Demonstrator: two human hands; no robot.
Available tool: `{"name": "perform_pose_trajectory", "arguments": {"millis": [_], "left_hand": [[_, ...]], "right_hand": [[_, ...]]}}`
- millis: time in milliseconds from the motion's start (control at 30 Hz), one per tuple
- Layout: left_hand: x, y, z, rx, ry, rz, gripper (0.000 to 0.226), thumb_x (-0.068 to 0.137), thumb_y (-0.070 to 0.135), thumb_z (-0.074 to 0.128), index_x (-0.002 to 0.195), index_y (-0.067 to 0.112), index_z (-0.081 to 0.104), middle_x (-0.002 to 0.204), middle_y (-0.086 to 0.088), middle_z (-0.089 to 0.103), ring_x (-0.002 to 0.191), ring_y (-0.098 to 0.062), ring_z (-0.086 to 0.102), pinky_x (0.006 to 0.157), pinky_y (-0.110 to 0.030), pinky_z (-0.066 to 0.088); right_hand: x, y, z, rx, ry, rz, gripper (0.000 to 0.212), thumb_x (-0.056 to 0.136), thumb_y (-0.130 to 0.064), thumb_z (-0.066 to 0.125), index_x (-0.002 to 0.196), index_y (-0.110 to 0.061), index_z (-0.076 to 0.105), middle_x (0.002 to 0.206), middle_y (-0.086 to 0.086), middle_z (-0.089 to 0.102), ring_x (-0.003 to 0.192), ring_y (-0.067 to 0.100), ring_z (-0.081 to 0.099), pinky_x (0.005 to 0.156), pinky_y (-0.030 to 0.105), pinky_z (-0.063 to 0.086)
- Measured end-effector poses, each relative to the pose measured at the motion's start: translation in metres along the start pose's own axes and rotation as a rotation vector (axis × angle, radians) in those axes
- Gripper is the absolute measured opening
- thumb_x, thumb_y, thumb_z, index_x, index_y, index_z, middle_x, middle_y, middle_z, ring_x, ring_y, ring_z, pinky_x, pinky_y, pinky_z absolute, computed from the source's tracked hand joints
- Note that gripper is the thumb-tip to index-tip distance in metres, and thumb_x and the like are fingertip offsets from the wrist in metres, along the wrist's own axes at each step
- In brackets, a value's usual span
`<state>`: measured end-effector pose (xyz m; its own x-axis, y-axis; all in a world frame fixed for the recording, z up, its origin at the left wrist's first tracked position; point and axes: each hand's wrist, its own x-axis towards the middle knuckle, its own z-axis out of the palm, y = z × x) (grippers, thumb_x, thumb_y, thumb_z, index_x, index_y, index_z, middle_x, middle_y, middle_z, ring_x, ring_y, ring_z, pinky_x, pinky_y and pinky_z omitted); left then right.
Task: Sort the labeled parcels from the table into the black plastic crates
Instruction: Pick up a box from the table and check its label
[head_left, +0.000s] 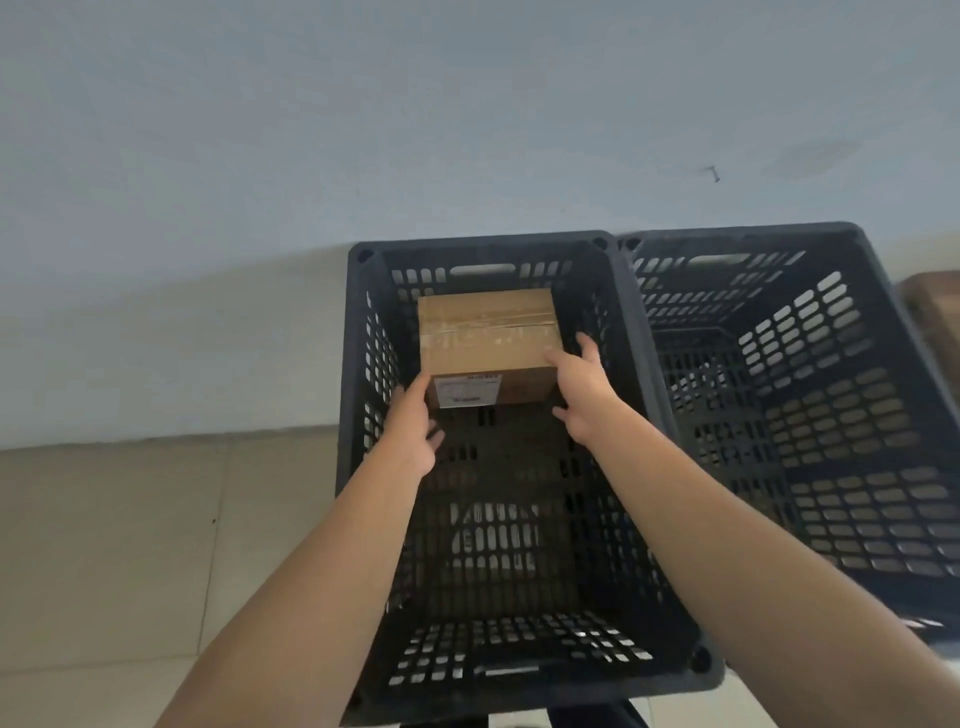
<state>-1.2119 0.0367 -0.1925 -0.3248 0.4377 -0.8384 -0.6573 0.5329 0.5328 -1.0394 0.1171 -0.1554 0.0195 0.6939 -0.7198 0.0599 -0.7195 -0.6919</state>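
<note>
A brown cardboard parcel (488, 343) with a white label on its near face sits at the far end inside the left black crate (358, 364). Both my arms reach down into that crate. My left hand (413, 431) touches the parcel's near left corner, thumb spread toward the middle. My right hand (579, 387) lies with straight fingers against the parcel's right side. Neither hand curls round the parcel.
A second black crate (883, 291), with nothing visible inside, stands directly to the right and touches the first. A pale wall rises behind both. Beige floor tiles (130, 545) lie to the left. A brown wooden edge (935, 312) shows at the far right.
</note>
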Motion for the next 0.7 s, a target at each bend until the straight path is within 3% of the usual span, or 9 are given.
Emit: {"name": "perform_pose_trajectory", "arguments": {"millis": [167, 300, 467, 567, 700], "left_hand": [[-0.064, 0.002, -0.007, 0.005, -0.155, 0.051, 0.051, 0.106, 0.033, 0.057, 0.154, 0.016, 0.046, 0.157, -0.014, 0.045, 0.146, -0.033, 0.042, 0.116, -0.045, 0.038], [-0.118, -0.006, -0.004, 0.197, -0.282, 0.152, 0.036, 0.107, 0.032, 0.055, 0.137, 0.014, 0.062, 0.13, -0.007, 0.069, 0.12, -0.025, 0.065, 0.093, -0.036, 0.054], [-0.164, -0.045, 0.021, 0.428, -0.446, 0.232, 0.018, 0.104, 0.032, 0.06, 0.113, 0.023, 0.073, 0.103, 0.001, 0.079, 0.095, -0.015, 0.076, 0.082, -0.03, 0.059], [-0.184, -0.071, 0.045, 0.544, -0.575, 0.245, 0.017, 0.105, 0.029, 0.057, 0.111, 0.025, 0.073, 0.105, 0.001, 0.078, 0.097, -0.014, 0.075, 0.084, -0.029, 0.059], [-0.213, -0.095, 0.078, 0.667, -0.716, 0.279, 0.018, 0.107, 0.027, 0.055, 0.113, 0.029, 0.072, 0.109, 0.004, 0.076, 0.105, -0.012, 0.072, 0.09, -0.028, 0.057]], "right_hand": [[-0.089, 0.005, -0.032, 0.1, -0.07, 0.009, 0.055, 0.104, -0.025, 0.062, 0.155, -0.023, 0.041, 0.156, 0.008, 0.046, 0.145, 0.031, 0.043, 0.116, 0.053, 0.043], [-0.152, 0.021, -0.07, 0.213, -0.087, -0.07, 0.031, 0.107, -0.023, 0.057, 0.137, -0.016, 0.059, 0.137, 0.007, 0.063, 0.128, 0.028, 0.06, 0.11, 0.051, 0.05], [-0.201, 0.051, -0.123, 0.27, 0.098, -0.133, 0.019, 0.105, -0.016, 0.058, 0.112, -0.013, 0.075, 0.11, 0.011, 0.078, 0.103, 0.025, 0.074, 0.087, 0.037, 0.06], [-0.22, 0.07, -0.154, 0.318, 0.236, -0.172, 0.019, 0.106, -0.011, 0.055, 0.111, -0.009, 0.074, 0.106, 0.015, 0.076, 0.096, 0.026, 0.076, 0.079, 0.033, 0.063], [-0.242, 0.077, -0.19, 0.36, 0.343, -0.225, 0.018, 0.103, -0.012, 0.059, 0.107, -0.011, 0.077, 0.1, 0.01, 0.08, 0.09, 0.022, 0.078, 0.082, 0.035, 0.063]]}}
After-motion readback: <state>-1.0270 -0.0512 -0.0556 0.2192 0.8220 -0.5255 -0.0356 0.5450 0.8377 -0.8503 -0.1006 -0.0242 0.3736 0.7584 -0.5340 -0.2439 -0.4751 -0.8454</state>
